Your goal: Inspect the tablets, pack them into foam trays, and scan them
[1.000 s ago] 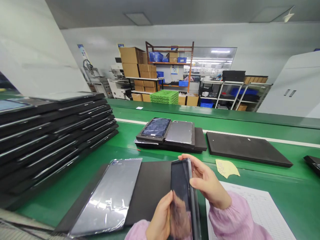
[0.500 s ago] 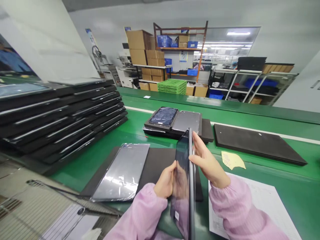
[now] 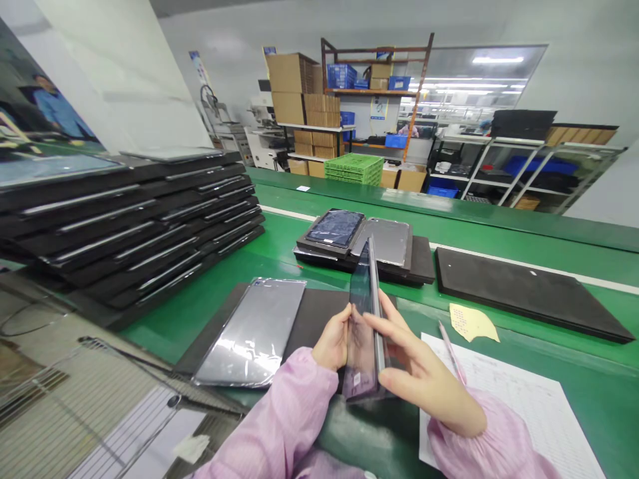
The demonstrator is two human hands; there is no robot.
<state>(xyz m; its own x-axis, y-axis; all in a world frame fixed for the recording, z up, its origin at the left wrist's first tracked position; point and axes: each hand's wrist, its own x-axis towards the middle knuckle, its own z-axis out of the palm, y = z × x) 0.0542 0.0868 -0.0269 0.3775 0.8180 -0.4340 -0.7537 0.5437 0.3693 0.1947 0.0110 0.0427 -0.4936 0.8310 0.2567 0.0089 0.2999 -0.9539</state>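
Note:
A tablet in clear film stands on edge between my hands, its dark glossy face turned left and its thin side toward me. My left hand grips its left face, thumb on the glass. Around its right edge is my right hand, with some fingers reaching over the rim and the thumb low on the side. Left of my hands, a film-wrapped grey tablet lies back up on a black foam sheet. Part of that sheet is hidden behind the held tablet.
Foam trays holding tablets form a tall stack at left. More tablets lie on foam ahead. To the right are a black foam slab, a yellow note, a printed sheet and a pink pen.
My right hand has slid down the tablet's edge, and its fingers now reach over the rim. The tablet sits slightly higher. The pen on the paper has come into view.

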